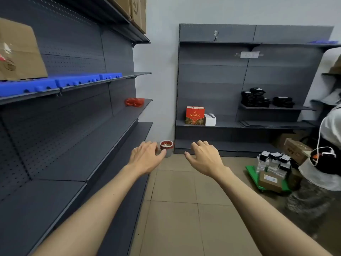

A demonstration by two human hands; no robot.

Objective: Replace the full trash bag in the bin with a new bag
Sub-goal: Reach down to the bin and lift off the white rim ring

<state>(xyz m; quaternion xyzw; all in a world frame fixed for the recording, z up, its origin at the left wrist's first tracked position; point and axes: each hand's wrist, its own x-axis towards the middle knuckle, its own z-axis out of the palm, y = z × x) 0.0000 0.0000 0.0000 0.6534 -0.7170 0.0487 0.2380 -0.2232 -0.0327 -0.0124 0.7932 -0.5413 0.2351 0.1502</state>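
A small grey bin (168, 153) stands on the floor in the far corner, between the two shelving units. A red trash bag (166, 144) lines it, folded over the rim, with light-coloured rubbish inside. A crumpled red plastic bag (134, 102) lies on a shelf of the left unit, above the bin. My left hand (145, 157) and my right hand (204, 157) are stretched out in front of me, palms down, fingers apart, holding nothing. Both are well short of the bin; the left hand overlaps its left edge in the view.
Dark grey shelving (73, 145) runs along the left, holding blue trays (60, 83) and a cardboard box (20, 50). A second unit (239, 124) at the back holds a red gift bag (195, 115) and black packets. A green cart (267, 174) with boxes and another person (330, 145) are at the right.
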